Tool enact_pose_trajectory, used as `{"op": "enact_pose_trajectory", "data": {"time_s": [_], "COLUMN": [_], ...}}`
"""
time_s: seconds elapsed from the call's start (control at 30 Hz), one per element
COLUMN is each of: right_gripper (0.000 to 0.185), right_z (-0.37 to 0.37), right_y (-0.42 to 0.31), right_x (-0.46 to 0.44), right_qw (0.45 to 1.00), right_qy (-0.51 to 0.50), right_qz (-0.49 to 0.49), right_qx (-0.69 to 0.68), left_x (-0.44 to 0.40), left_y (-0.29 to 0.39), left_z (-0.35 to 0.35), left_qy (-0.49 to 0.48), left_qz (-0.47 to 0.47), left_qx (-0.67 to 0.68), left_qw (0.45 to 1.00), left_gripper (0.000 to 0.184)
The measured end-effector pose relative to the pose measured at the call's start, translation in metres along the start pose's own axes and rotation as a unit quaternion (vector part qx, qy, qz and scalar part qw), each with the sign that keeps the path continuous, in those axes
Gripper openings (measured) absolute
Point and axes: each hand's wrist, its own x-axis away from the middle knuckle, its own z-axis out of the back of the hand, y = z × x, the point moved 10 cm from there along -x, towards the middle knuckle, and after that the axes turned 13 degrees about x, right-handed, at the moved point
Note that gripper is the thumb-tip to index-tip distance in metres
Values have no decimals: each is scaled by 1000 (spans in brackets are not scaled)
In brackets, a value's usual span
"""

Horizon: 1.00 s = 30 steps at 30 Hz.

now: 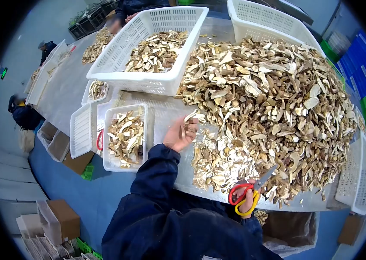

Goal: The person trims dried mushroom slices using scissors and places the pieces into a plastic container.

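Note:
My left hand (pixel 180 135) is closed with curled fingers around a few pale dried mushroom slices (pixel 195 116), which stick out past the fingertips. It hangs over the bare metal just left of the big heap. My right hand (pixel 247 201) grips a pair of scissors (pixel 258 183) with one red and one yellow handle loop, at the table's near edge. The blades point up and right, over the edge of the heap of dried mushroom slices (pixel 274 108). Paler, smaller pieces (pixel 222 162) lie between my hands.
Left of my left hand stands a white tub (pixel 145 162) of slices, beside a white basket (pixel 80 132). A large white crate (pixel 135 76) of slices is behind. More crates (pixel 274 19) border the heap. A lined bin (pixel 293 229) sits below the table. Other people (pixel 22 113) work farther off.

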Motion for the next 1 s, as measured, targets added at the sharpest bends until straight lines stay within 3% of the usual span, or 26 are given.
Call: {"op": "enact_pose_trajectory", "data": {"time_s": [0.07, 0.1, 0.2, 0.23, 0.3, 0.4, 0.63, 0.9, 1.0], "right_gripper": [40, 42, 45, 48, 62, 70, 70, 50, 49], "right_z": [0, 0, -7, -16, -31, -48, -66, -69, -67], "right_y": [5, 8, -9, -24, -52, -73, -87, -88, -83], "right_x": [1, 1, -6, -10, -17, -24, -19, -16, -12], "right_qw": [1000, 998, 984, 973, 922, 868, 865, 889, 899], "right_qy": [-8, -22, -78, -118, -177, -203, -219, -224, -217], "right_qz": [-27, -56, -109, -86, -48, -27, -15, -50, -41], "right_qx": [-1, 13, 119, 181, 342, 453, 452, 397, 378], "left_x": [-4, -2, -2, 3, 10, 15, 27, 32, 36], "left_y": [-22, -26, -56, -56, -83, -110, -130, -141, -142], "left_z": [-7, -6, -21, -10, -25, -41, -37, -39, -28], "left_qy": [-12, 31, -39, 39, 51, 40, 71, 37, 42], "left_qz": [31, 13, 82, 43, 75, 86, 82, 156, 179], "left_qx": [42, 17, 7, -71, -165, -282, -407, -416, -371], "left_qw": [999, 999, 996, 996, 982, 955, 907, 895, 910], "left_gripper": [32, 31, 27, 26, 24, 20, 19, 15, 25]}}
